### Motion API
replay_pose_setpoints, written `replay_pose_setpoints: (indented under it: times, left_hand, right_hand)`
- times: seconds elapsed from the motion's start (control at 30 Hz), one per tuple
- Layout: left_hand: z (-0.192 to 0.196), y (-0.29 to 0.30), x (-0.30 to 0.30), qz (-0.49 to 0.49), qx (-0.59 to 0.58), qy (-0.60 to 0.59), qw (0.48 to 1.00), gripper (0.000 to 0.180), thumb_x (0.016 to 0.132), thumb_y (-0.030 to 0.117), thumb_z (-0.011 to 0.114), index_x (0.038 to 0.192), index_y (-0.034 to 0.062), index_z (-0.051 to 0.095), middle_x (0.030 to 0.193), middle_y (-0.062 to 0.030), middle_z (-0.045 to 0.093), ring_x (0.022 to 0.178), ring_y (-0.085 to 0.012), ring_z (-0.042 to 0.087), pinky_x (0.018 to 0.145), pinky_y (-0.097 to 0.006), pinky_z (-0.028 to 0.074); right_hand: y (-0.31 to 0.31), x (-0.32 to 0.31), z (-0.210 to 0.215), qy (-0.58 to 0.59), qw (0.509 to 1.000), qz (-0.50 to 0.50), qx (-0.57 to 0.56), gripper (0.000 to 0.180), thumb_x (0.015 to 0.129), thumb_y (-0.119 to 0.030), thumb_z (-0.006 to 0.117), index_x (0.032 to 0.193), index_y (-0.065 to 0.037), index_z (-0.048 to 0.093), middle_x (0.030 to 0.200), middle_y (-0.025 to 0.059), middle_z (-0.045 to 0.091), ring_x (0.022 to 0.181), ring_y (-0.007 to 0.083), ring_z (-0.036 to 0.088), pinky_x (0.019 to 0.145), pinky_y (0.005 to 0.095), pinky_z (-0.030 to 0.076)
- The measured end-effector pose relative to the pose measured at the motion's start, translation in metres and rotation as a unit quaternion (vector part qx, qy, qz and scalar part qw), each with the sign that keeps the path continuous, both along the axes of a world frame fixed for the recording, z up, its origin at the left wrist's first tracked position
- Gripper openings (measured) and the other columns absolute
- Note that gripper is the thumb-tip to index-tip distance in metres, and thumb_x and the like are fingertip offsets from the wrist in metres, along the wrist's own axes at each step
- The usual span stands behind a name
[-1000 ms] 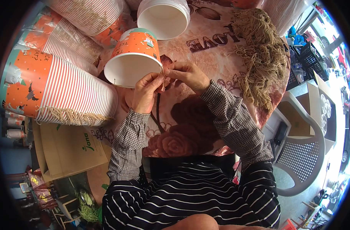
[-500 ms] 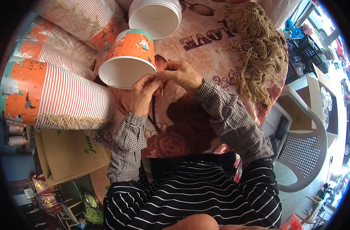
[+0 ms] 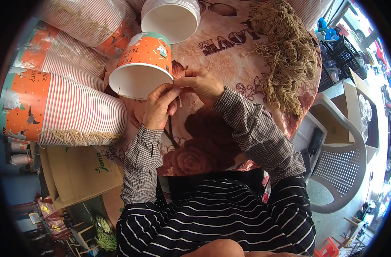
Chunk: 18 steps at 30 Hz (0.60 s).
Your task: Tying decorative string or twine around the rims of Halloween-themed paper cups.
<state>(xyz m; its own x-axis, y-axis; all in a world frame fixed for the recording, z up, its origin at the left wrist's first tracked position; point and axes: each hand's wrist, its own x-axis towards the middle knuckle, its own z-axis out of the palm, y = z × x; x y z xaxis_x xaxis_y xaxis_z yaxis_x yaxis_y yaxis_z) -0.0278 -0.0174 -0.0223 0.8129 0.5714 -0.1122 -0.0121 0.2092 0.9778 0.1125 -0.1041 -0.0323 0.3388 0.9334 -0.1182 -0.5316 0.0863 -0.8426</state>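
Observation:
An orange paper bucket [image 3: 149,53] with a green base band and white inside lies tipped on the table, its mouth toward me. At the right side of its rim, my left hand [image 3: 160,104] and my right hand [image 3: 200,85] meet, fingertips pinched together. Between them is a thin beige cord [image 3: 180,103], whose short end hangs below the fingers. Another bit of cord shows at the rim's left side. Fingers hide where the cord meets the bucket. To the left lies a long nested stack of similar buckets [image 3: 82,107], cord loops hanging along its lower side.
A heap of beige cords [image 3: 289,55] covers the table's right side. White buckets [image 3: 172,21] stand at the back, wrapped bucket stacks [image 3: 84,21] at far left. Below the table's left edge is a cardboard box [image 3: 84,171]; a grey plastic chair [image 3: 339,171] stands at right.
Both hands stay at the bucket's rim with only small finger movements. The bucket has barely shifted; the whole view has moved slightly.

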Motion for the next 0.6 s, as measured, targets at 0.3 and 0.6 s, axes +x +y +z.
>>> replay_pose_setpoints:
  times: [0.3,0.6]
  left_hand:
    - [0.0045,-0.0022,-0.0004,-0.052,-0.037,0.024,0.998,0.011,0.089,0.012,0.059,0.092,0.0019,0.061,0.078,-0.0065,0.064,0.045,-0.0051,0.043,0.039,-0.017,0.032]
    - [0.0009,0.0035,-0.0048,-0.055,-0.068,0.007,0.996,0.015,0.089,0.014,0.060,0.096,0.0008,0.063,0.082,-0.0046,0.063,0.048,-0.0092,0.052,0.042,-0.019,0.038]
  right_hand:
    - [-0.0003,-0.0004,-0.0003,0.001,1.000,-0.004,-0.007,0.013,0.073,-0.011,0.070,0.080,-0.003,0.062,0.074,0.0029,0.059,0.068,0.0109,0.055,0.064,0.0242,0.045]
    - [0.0011,0.0055,-0.0030,0.004,0.999,0.040,0.002,0.013,0.076,-0.010,0.072,0.081,-0.005,0.061,0.074,0.0013,0.059,0.068,0.0107,0.056,0.064,0.0236,0.046]
